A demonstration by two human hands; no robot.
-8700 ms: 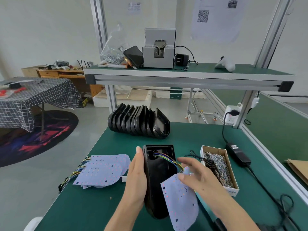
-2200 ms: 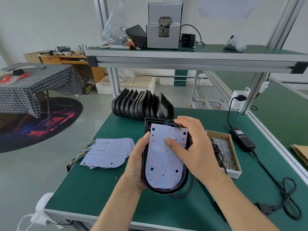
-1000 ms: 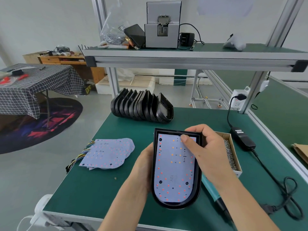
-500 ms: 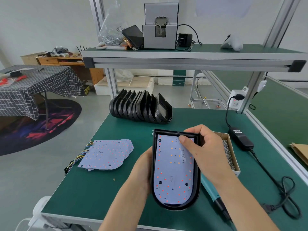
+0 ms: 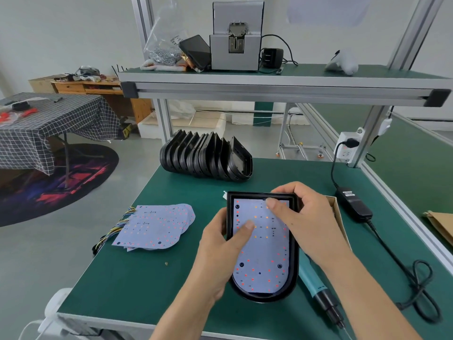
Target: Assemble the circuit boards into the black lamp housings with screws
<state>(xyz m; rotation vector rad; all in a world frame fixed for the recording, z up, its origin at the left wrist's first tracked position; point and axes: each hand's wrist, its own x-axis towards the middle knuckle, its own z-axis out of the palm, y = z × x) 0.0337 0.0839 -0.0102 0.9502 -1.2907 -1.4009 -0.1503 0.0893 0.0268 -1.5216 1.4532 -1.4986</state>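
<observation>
A person seats a circuit board (image 5: 261, 244) into a black lamp housing (image 5: 263, 296) held just above a green bench (image 5: 147, 278). The left hand (image 5: 220, 256) grips the housing's left wall, its fingers hidden behind it and its thumb curled over the rim to press on the board's face. The right hand (image 5: 304, 217) wraps the top right corner, fingers curled over the far edge and thumb flat on the board near its top. The pale, LED-dotted board lies inside the housing's rim, apparently level, with no screws visible in it.

The step in hand looks to be the final pressing-down and squaring of the board before fastening. The next move would seem to call for freeing the right hand to take up the teal electric screwdriver (image 5: 318, 293), which lies on the bench partly under the housing's right side, and a screw from the cardboard box (image 5: 337, 212), largely hidden behind the right wrist. The left hand would need to keep the board from shifting so its holes stay lined up.

More loose circuit boards (image 5: 157, 227), trailing coloured wires, sit to the left; a row of empty housings (image 5: 206, 157) stands on edge at the far side of the bench.
</observation>
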